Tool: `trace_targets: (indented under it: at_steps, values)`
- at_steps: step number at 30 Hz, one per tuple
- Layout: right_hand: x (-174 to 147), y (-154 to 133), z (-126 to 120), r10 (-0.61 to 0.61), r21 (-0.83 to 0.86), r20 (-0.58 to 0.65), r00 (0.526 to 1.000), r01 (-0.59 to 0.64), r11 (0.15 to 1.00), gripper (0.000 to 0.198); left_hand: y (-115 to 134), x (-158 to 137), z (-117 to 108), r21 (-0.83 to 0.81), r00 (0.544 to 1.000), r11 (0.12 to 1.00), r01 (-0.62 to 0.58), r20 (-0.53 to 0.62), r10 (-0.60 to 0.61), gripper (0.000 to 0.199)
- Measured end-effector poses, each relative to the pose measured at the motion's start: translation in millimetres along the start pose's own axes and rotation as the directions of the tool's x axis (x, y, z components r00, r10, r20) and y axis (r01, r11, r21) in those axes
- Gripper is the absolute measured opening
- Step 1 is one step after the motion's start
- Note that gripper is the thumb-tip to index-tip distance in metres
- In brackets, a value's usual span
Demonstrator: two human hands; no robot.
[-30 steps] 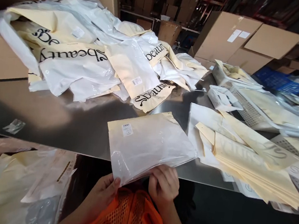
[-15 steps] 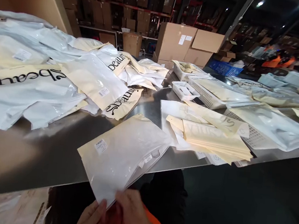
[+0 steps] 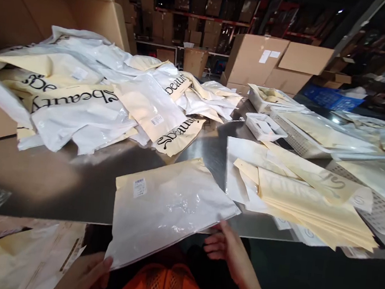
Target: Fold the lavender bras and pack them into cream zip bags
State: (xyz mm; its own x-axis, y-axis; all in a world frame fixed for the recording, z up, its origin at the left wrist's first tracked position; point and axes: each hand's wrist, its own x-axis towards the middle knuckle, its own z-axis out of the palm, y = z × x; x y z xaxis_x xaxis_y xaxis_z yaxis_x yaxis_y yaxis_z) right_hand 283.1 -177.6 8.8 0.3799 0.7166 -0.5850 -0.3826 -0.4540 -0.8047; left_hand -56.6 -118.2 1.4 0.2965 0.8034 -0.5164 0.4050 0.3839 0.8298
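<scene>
A clear plastic packaging bag (image 3: 174,207) with white and cream contents and a small barcode label (image 3: 140,187) lies over the front edge of the metal table. My left hand (image 3: 89,272) pinches its lower left corner between thumb and fingers. At the bag's right end, my right hand (image 3: 225,248) holds the near edge with thumb and index finger, the other fingers curled below. To the right lies a stack of cream printed bags (image 3: 297,198) on white sheets.
Filled bags with "beauty" lettering (image 3: 79,99) form a heap at left, before a large open carton (image 3: 65,5). A small white basket (image 3: 265,133) and larger perforated baskets (image 3: 303,145) stand at right. Below the table's front left edge are more packages (image 3: 23,255).
My right hand has moved from the bag's near corner to its right end. The bag has turned and its near edge now looks flat and straight. The view has swung left.
</scene>
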Motion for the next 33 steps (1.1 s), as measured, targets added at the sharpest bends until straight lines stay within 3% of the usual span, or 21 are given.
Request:
trace_targets:
  at_steps: [2,4,7,10,14,18,21,23,26,28,31,33]
  values:
    - [-3.7,2.8,16.2,-0.027,-0.025,0.085,0.996,0.029,0.999,0.051,17.7,2.7,-8.4,-0.057,0.998,0.998,-0.035,0.049,0.038,0.053]
    - [-4.8,-13.5,30.3,-0.097,0.006,0.161,0.982,0.098,0.995,0.044,45.9,4.1,-19.0,-0.18,0.99,0.979,-0.094,0.091,0.112,0.048]
    - [-9.2,-70.7,47.7,-0.245,0.154,0.251,0.937,0.211,0.965,0.031,105.9,3.9,-34.8,-0.418,0.978,0.887,-0.196,-0.013,0.21,0.035]
    - [-18.9,-142.8,65.5,-0.372,0.268,0.256,0.892,0.304,0.914,0.023,172.8,7.4,-45.5,-0.591,0.964,0.762,-0.264,-0.151,0.217,0.013]
    - [-20.5,-211.6,88.3,-0.36,0.257,0.227,0.905,0.301,0.919,0.031,235.7,29.7,-51.0,-0.708,0.949,0.635,-0.309,-0.191,0.249,0.031]
    - [-4.7,-234.7,97.3,-0.28,0.179,0.223,0.934,0.243,0.953,0.031,257.0,57.0,-53.7,-0.722,0.962,0.64,-0.263,-0.148,0.228,0.032]
    - [2.4,-228.2,91.5,-0.281,0.174,0.192,0.94,0.249,0.953,0.028,251.0,59.0,-52.0,-0.705,0.963,0.659,-0.262,-0.152,0.222,0.029]
    - [3.5,-208.8,81.4,-0.3,0.199,0.144,0.943,0.269,0.942,0.025,232.0,49.9,-43.4,-0.665,0.959,0.694,-0.276,-0.142,0.246,0.022]
    - [7.2,-152.9,61.0,-0.267,0.27,0.021,0.963,0.252,0.929,0.022,176.6,32.1,-14.5,-0.558,0.964,0.794,-0.241,-0.041,0.263,0.014]
    - [13.5,-105.8,49.3,-0.206,0.371,-0.06,0.977,0.214,0.904,0.014,130.2,24.7,11.9,-0.472,0.972,0.869,-0.15,0.089,0.217,0.029]
    - [25.0,-49.1,42.0,-0.051,0.381,0.005,0.999,0.045,0.923,0.013,72.4,21.2,47.4,-0.338,0.963,0.941,0.001,0.254,0.09,0.047]
    - [31.8,-33.0,44.4,-0.017,0.325,0.049,0.999,0.0,0.946,0.022,50.1,20.8,61.0,-0.292,0.948,0.956,0.032,0.311,0.063,0.052]
